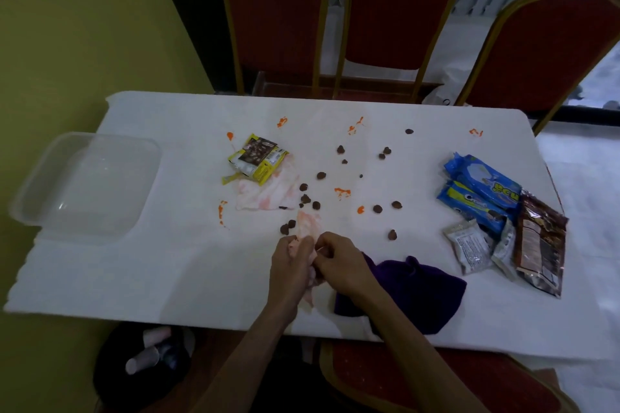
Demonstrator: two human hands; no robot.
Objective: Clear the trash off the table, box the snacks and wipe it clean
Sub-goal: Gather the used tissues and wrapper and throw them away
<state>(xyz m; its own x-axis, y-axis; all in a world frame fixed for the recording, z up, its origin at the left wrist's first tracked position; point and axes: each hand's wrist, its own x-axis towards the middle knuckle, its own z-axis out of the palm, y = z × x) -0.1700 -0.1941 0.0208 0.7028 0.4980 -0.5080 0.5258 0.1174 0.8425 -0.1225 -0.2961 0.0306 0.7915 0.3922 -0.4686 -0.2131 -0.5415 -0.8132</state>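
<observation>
Now | left hand (290,266) grips stained napkin (309,224) | right hand (339,261) pinches it

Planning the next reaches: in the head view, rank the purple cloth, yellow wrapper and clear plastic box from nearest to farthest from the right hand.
1. The purple cloth, at the near edge, lying against the right hand, which pinches a stained tissue.
2. The yellow wrapper, ahead and to the left.
3. The clear plastic box, at the far left end.

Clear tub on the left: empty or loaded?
Empty. Nothing shows inside the clear tub; the snack packs lie at the table's right end.
</observation>
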